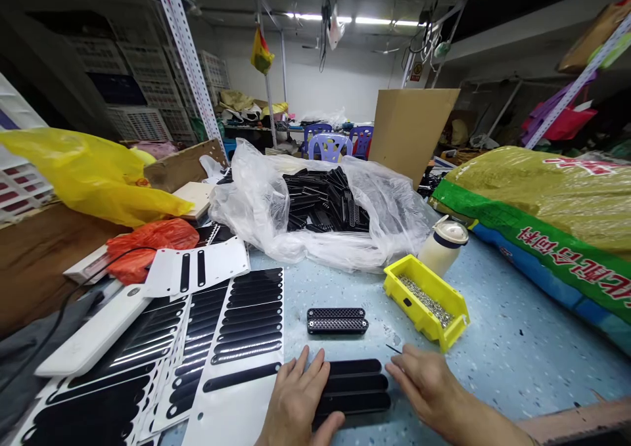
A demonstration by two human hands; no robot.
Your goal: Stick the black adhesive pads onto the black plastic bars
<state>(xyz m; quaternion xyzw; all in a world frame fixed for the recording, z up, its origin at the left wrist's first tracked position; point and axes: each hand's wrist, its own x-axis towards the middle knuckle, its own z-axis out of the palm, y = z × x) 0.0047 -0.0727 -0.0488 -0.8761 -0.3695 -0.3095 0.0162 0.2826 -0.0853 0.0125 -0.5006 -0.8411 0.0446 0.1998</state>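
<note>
- Pinching a thin dark tool, mostly hidden, possibly a driver, in the right hand, just right of three black strips.
- Resting the left hand, fingers spread and unclenched, over the strips' left ends on the table.
- Facing two textured bars just beyond the strips.
- Working between sheets at left and a yellow bin at right, before a bag of black parts.

Purple chairs out back, tall cardboard right of them, plus a bottle near some chunky printed sack.
</note>
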